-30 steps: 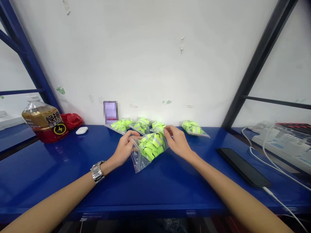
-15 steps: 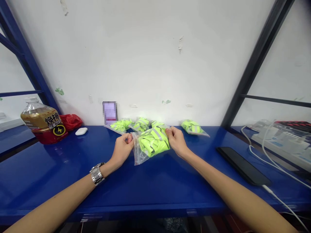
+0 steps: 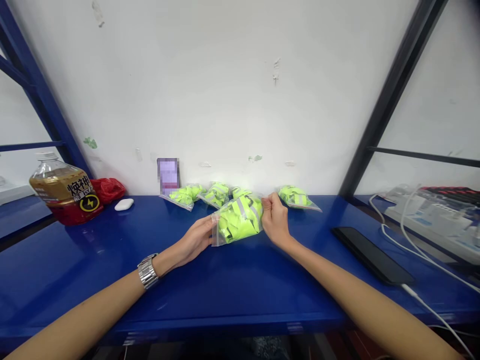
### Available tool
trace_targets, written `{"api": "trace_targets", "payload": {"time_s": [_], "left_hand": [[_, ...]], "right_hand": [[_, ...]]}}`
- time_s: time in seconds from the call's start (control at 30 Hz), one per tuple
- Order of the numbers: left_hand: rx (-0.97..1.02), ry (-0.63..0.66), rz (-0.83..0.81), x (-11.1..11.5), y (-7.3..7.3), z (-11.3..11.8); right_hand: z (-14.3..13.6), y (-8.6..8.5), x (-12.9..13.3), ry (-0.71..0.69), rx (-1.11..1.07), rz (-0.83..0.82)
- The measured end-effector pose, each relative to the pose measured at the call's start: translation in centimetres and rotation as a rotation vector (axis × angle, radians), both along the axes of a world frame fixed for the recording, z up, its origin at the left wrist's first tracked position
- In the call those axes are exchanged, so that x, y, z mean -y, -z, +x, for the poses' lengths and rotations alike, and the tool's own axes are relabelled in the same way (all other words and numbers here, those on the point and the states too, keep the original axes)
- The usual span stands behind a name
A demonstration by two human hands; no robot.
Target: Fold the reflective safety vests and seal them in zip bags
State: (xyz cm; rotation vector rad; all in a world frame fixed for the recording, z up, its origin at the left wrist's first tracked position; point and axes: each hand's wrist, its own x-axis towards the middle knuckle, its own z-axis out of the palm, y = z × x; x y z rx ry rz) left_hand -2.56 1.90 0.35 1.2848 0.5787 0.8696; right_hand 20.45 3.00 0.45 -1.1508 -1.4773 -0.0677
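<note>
Both hands are on a clear bag (image 3: 237,221) stuffed with neon yellow straps, sitting mid-shelf on the blue shelf (image 3: 232,280). The left hand (image 3: 197,240) pinches its 9 o'clock edge with fingers closed on the plastic, and the right hand (image 3: 275,220) grips the 3 o'clock edge in a closed fist. More filled bags (image 3: 210,194) lie at 12 o'clock by the wall, a phone (image 3: 371,255) at 3 o'clock, a drink bottle (image 3: 63,189) at 9.

5 bags of green strips (image 3: 240,221), 1 bottle (image 3: 64,189), 1 phone (image 3: 371,256).
</note>
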Motion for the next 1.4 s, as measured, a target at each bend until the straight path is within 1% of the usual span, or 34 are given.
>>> {"api": "trace_targets", "payload": {"time_s": [0.03, 0.1, 0.2, 0.37, 0.47, 0.57, 0.67, 0.7, 0.77, 0.9, 0.97, 1.03, 1.1, 1.23, 1.27, 1.3, 1.33, 1.4], "left_hand": [[0.009, 0.006, 0.006, 0.1, -0.1, -0.1], [0.007, -0.022, 0.039, 0.2, -0.3, -0.3], [-0.049, -0.061, 0.091, 0.1, -0.4, -0.5], [-0.187, -0.089, 0.199, 0.0, -0.7, -0.4], [-0.290, -0.173, 0.260, 0.0, -1.0, -0.1], [-0.282, -0.258, 0.268, -0.2, -1.0, -0.1], [-0.229, -0.260, 0.203, -0.7, -0.6, -0.2], [-0.217, -0.261, 0.175, -0.8, -0.5, -0.2], [-0.191, -0.268, 0.142, -1.0, -0.3, -0.3], [-0.161, -0.289, 0.174, -1.5, -0.2, -1.0], [-0.209, -0.380, 0.206, -2.1, 0.0, -1.6], [-0.262, -0.503, 0.231, -3.0, 0.4, -2.2], [-0.301, -0.598, 0.251, -3.8, 0.8, -2.6], [-0.407, -0.780, 0.306, -4.5, 1.2, -3.1], [-0.437, -0.816, 0.328, -4.4, 1.1, -3.2], [-0.477, -0.844, 0.370, -4.3, 1.0, -3.2], [-0.527, -0.860, 0.438, -4.1, 0.9, -3.2], [-0.639, -0.861, 0.636, -3.5, 0.5, -3.0]], "right_hand": [[0.0, 0.1, 0.0, -0.023, 0.011, 0.010], [0.0, 0.2, 0.0, -0.076, 0.032, 0.022], [-0.1, 0.3, 0.0, -0.132, 0.064, 0.012], [0.2, 0.2, -0.6, -0.144, 0.143, 0.003], [0.9, -0.4, -1.0, -0.107, 0.154, -0.029], [2.0, -1.2, -1.5, -0.021, 0.129, -0.074], [3.3, -1.7, -2.1, 0.026, 0.119, -0.098], [3.7, -1.8, -2.4, 0.024, 0.126, -0.110], [4.9, -1.8, -3.0, 0.064, 0.124, -0.119], [8.7, -1.9, -4.3, 0.183, 0.066, -0.129], [10.6, -2.0, -4.7, 0.224, 0.076, -0.195], [11.6, -2.1, -4.8, 0.260, 0.122, -0.248], [11.3, -2.2, -4.5, 0.326, 0.171, -0.237], [8.1, -3.3, -2.3, 0.526, 0.325, -0.142], [7.2, -3.7, -1.7, 0.526, 0.370, -0.177], [6.4, -3.9, -1.1, 0.474, 0.418, -0.268], [5.7, -4.1, -0.6, 0.414, 0.460, -0.375], [4.9, -4.1, 0.0, 0.318, 0.548, -0.539]]}}
